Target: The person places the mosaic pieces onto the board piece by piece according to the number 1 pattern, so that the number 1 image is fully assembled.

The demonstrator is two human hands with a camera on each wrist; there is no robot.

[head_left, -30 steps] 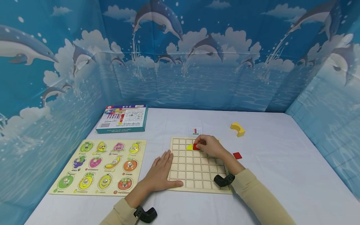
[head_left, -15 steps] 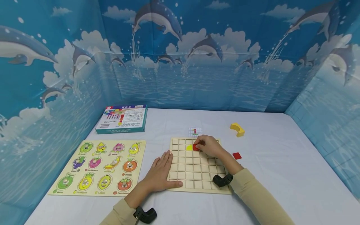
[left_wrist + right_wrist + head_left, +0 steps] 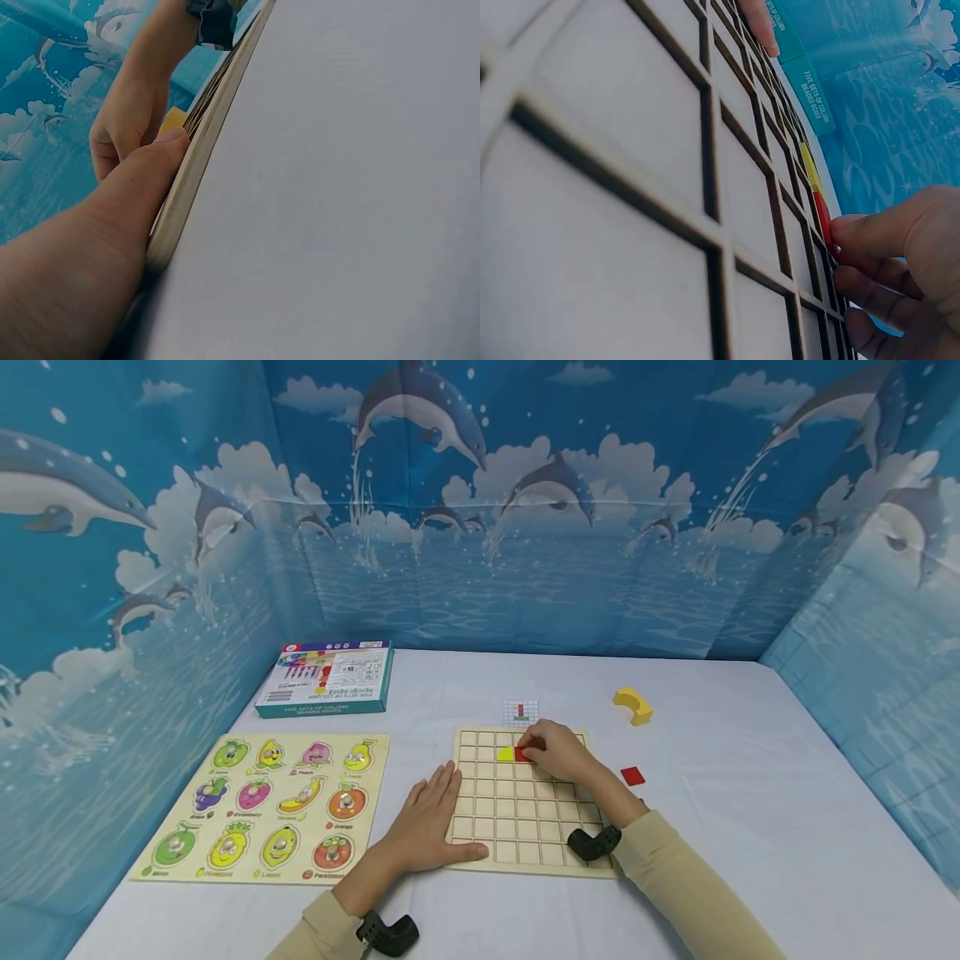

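A red square tile [image 3: 522,754] goes into the second row of a wooden grid board [image 3: 525,827] near the middle of the worktop [image 3: 750,827], pinched by the curled fingertips of the right hand [image 3: 557,750] and touching a yellow piece [image 3: 505,752] already seated beside it. The left hand [image 3: 427,818] lies flat, fingers straight, bracing the board's left edge. Judging by the many bare cells, the pattern is barely begun. A second red tile [image 3: 632,776] waits just off the board's right edge, a yellow arch block [image 3: 633,704] farther toward the back, and a small pattern card [image 3: 521,712] sits just behind the board.
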